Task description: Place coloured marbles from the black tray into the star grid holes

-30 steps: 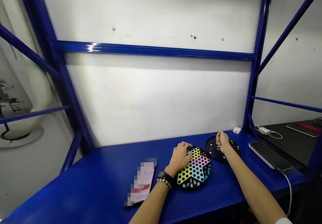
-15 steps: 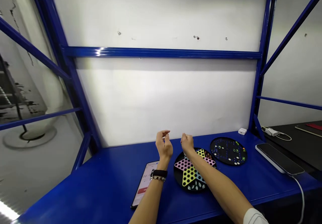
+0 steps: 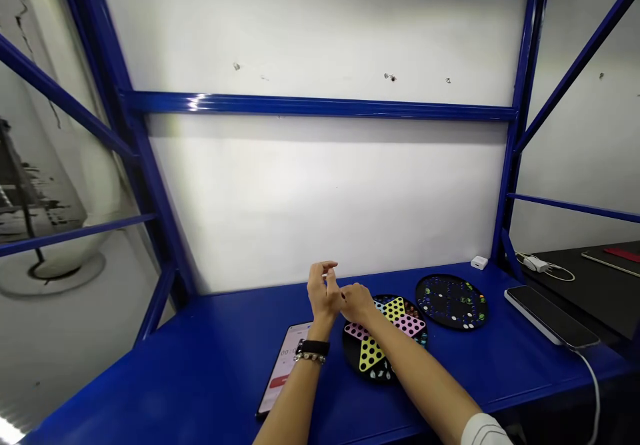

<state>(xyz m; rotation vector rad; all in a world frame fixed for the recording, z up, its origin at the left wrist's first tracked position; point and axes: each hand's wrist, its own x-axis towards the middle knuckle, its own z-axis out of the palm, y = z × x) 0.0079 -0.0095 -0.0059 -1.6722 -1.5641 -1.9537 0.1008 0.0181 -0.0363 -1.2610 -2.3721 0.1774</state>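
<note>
My left hand (image 3: 323, 290) is raised above the blue shelf, palm turned inward, its fingers loosely curved and apart. My right hand (image 3: 357, 302) is closed in a pinch and pressed against the left palm; what its fingers hold is hidden. Just right of and below both hands lies a round black Chinese checkers board (image 3: 387, 338) with a star of yellow, pink and blue points. Further right sits a round black tray (image 3: 453, 300) with several small marbles. A black watch and a bead bracelet circle my left wrist.
A phone (image 3: 285, 365) with a lit screen lies under my left forearm. Another phone (image 3: 547, 315) with a white cable lies at the right end of the blue shelf (image 3: 210, 372). A small white charger (image 3: 479, 262) sits by the blue upright.
My right hand left the black tray, swung left over the star board and now meets my left palm. My left hand lifted off the board.
</note>
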